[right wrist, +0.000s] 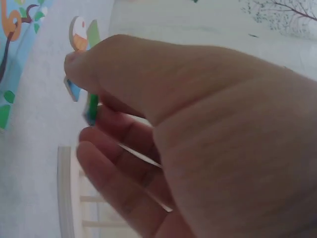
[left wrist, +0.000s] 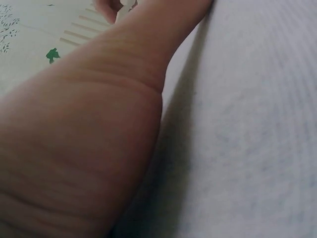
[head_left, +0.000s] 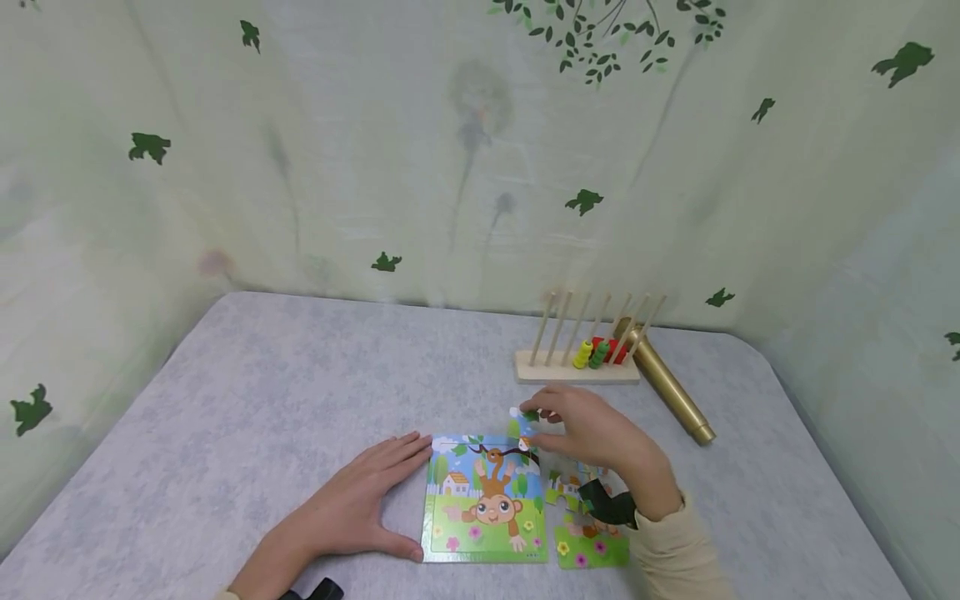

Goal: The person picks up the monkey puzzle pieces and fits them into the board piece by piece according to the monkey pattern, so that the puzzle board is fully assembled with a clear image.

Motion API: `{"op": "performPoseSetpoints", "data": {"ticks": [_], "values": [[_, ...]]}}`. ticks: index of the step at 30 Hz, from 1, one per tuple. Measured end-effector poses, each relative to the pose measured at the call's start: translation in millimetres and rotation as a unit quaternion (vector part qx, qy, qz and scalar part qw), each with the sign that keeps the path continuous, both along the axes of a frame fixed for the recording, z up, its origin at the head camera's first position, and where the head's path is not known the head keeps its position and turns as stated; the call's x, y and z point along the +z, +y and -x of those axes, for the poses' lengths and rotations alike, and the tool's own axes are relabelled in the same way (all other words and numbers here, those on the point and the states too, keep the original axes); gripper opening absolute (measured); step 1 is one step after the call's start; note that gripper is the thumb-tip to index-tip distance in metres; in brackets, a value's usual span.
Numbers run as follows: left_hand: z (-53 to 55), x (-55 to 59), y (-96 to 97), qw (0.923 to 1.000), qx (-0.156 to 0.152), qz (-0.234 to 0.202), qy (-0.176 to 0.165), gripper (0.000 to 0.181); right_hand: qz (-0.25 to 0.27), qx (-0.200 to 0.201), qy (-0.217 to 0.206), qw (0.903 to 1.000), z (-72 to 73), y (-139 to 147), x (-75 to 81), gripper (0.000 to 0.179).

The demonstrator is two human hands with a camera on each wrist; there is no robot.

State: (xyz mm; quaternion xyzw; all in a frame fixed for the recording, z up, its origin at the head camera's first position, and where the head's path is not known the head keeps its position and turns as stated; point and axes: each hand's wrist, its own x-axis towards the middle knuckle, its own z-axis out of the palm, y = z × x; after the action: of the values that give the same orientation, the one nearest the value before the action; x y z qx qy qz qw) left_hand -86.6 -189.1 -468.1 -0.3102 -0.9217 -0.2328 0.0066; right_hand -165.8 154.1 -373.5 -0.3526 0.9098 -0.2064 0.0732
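A square puzzle board (head_left: 487,508) with a monkey picture lies flat on the table. My left hand (head_left: 367,492) rests along its left side, fingers straight, fingertips at the upper corner and thumb at the lower one. Above the board's top right corner, my right hand (head_left: 592,429) pinches a puzzle piece (head_left: 515,423) between thumb and fingers. In the right wrist view, the puzzle piece (right wrist: 78,34) shows past the thumb. Several loose puzzle pieces (head_left: 592,550) lie right of the board, partly hidden under my right wrist. The left wrist view shows mostly forearm.
Behind my right hand stands a wooden rack (head_left: 577,372) with upright pegs and a few yellow, green and red beads. A gold-coloured tube (head_left: 675,392) lies at its right. A patterned cloth wall (head_left: 315,167) rises behind the grey-covered table (head_left: 300,375).
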Motion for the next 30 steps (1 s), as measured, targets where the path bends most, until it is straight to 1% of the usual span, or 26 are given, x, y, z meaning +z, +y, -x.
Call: {"op": "performPoseSetpoints", "data": {"ticks": [4, 9, 13, 16, 23, 26, 30], "values": [[1.3, 2.1, 0.8, 1.0000, 0.002, 0.002, -0.001, 0.120, 0.022, 0.003, 0.020, 0.9996, -1.6, -7.9, -2.7, 0.037], [0.6, 2.4, 1.8, 1.0000, 0.006, 0.003, -0.002, 0.120, 0.066, 0.024, 0.043, 0.9966, -4.1, -12.8, -13.5, 0.035], [-1.5, 0.9, 2.0, 0.9999, 0.009, 0.003, 0.006, 0.120, 0.117, 0.044, 0.074, 0.9894, -3.8, -15.5, -23.9, 0.033], [-2.8, -0.5, 1.2, 0.9999, 0.013, 0.001, 0.007, 0.121, 0.144, 0.051, 0.088, 0.9844, -3.2, -19.2, -30.9, 0.032], [-3.4, -1.9, -0.3, 0.9999, 0.015, 0.000, 0.000, 0.122, 0.152, 0.035, 0.077, 0.9848, -6.0, -30.5, -42.3, 0.034], [-3.1, -1.7, 0.1, 0.9999, 0.014, 0.000, -0.006, 0.122, 0.151, 0.041, 0.099, 0.9827, -6.8, -35.3, -47.1, 0.033], [-2.6, -1.2, 0.4, 0.9999, 0.015, 0.001, -0.008, 0.122, 0.137, 0.042, 0.138, 0.9800, -8.4, -41.1, -51.0, 0.032]]}}
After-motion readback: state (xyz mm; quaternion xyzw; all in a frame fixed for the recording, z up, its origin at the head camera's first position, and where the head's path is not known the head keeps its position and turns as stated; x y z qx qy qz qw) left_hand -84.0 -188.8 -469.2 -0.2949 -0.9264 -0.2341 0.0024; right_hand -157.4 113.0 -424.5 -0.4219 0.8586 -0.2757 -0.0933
